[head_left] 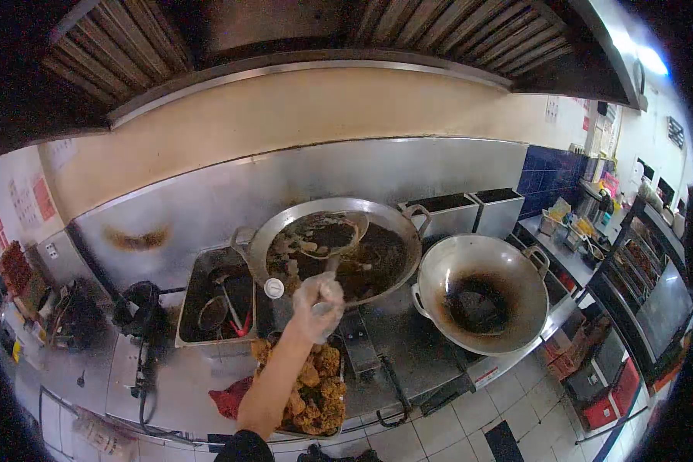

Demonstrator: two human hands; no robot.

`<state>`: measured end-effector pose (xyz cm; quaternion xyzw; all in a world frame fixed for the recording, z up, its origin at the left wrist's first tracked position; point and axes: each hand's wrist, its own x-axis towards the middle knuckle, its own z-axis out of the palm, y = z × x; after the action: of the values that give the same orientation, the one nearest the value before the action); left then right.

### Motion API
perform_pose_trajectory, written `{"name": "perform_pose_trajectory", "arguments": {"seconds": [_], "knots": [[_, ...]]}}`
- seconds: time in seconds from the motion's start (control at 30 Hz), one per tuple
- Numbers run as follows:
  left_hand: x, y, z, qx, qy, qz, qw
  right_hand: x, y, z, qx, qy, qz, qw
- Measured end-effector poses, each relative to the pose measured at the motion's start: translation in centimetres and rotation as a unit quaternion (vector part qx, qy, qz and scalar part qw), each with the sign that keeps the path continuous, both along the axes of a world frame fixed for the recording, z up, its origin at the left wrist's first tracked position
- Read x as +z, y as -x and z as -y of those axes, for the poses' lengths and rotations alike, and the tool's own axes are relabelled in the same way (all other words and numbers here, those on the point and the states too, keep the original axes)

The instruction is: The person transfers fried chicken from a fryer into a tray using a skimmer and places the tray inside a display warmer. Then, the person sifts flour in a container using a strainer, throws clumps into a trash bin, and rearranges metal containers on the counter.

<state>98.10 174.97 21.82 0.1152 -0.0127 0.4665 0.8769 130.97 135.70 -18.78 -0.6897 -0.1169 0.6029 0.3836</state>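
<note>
My left hand [319,304], in a clear plastic glove, is closed around the handle of a round skimmer [333,266]. The skimmer's head dips into dark oil in a large two-handled wok [339,205], where pale pieces float on the left side. Below my forearm, a metal tray holds browned fried chicken [327,393]; the arm covers part of it. A red cloth [229,398] lies left of this tray. Beside the wok's lower left rim is a small round white object [274,289], perhaps a dial. My right hand is out of view.
A second wok [508,258], with dark liquid at its bottom, stands on the right. Left of the oil wok, a rectangular pan [183,319] contains a strainer [212,314] and a red-handled tool [243,325]. A glass-sided cabinet [643,300] stands far right. An extractor hood [308,65] hangs overhead.
</note>
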Motion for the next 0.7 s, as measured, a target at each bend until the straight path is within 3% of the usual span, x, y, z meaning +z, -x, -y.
{"name": "perform_pose_trajectory", "arguments": {"seconds": [0.07, 0.1, 0.2, 0.27, 0.3, 0.4, 0.5, 0.57, 0.6, 0.63, 0.7], "knots": [[-0.5, 2.1, 0.5, 0.077, 0.104, -0.063, 0.990, 0.3, 0.1, 3.4, 0.006, -0.021, -0.005, 1.000], [1.2, 3.1, 2.1, -0.030, 0.091, 0.003, 0.995, 0.4, -0.1, 3.5, 0.007, -0.024, -0.002, 1.000], [5.5, 4.2, 7.4, 0.006, 0.093, -0.031, 0.995, 0.9, -0.8, 2.9, 0.020, -0.026, 0.001, 0.999], [6.6, 5.3, 8.0, 0.038, -0.006, -0.154, 0.987, 0.4, -0.5, -0.7, 0.021, -0.001, 0.011, 1.000], [7.3, 5.7, 8.6, 0.042, -0.009, -0.156, 0.987, 0.0, 0.0, -1.3, 0.031, 0.003, 0.007, 1.000], [8.6, 7.4, 10.4, 0.080, 0.065, -0.252, 0.962, -0.5, 0.6, -2.4, 0.045, 0.006, 0.005, 0.999], [7.8, 10.1, 11.6, 0.104, -0.083, -0.306, 0.943, -0.8, 1.5, -3.2, 0.062, 0.013, 0.005, 0.998], [7.8, 11.3, 12.4, 0.034, -0.030, -0.174, 0.984, -1.0, 2.0, -3.5, 0.072, 0.016, 0.005, 0.997], [8.2, 11.7, 12.8, 0.039, -0.027, -0.174, 0.984, -1.2, 2.3, -3.4, 0.077, 0.017, 0.005, 0.997], [8.8, 12.1, 13.4, 0.083, -0.100, -0.279, 0.952, -1.2, 2.5, -3.5, 0.079, 0.018, 0.004, 0.997], [11.1, 12.6, 15.3, 0.125, -0.160, -0.380, 0.902, -1.5, 3.1, -2.9, 0.084, 0.022, 0.004, 0.996]]}}
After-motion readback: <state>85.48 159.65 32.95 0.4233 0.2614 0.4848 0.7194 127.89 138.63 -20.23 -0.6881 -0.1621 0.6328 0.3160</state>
